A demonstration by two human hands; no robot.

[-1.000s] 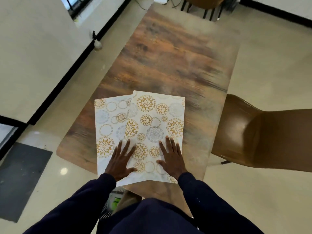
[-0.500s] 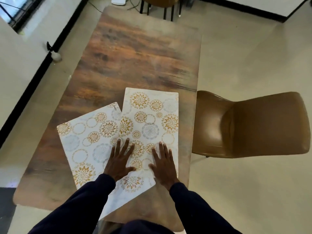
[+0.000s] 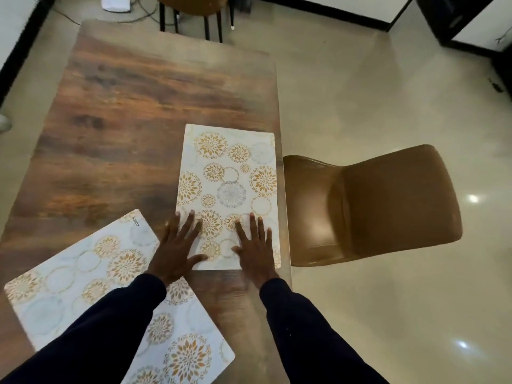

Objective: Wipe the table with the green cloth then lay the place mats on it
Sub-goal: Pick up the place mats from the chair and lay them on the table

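Two white place mats with gold and grey flower circles lie on the brown wooden table [image 3: 133,112]. The right mat [image 3: 228,178] sits square along the table's right edge. My left hand [image 3: 177,245] presses flat on its near left corner, fingers straight and spread. My right hand [image 3: 255,245] lies flat on its near right part. The left mat [image 3: 83,275] lies skewed at the near left, partly under my left sleeve, apart from the right mat. No green cloth is in view.
A brown padded chair [image 3: 382,206] stands close against the table's right edge beside the right mat. Another chair's legs [image 3: 191,20] stand at the far end, with a white box and cables [image 3: 116,2] on the floor. Shiny beige floor lies to the right.
The mats overlapped near the front edge before; now they lie apart, the right one slid to the table's right edge with both hands on it, the left one skewed at the near left.
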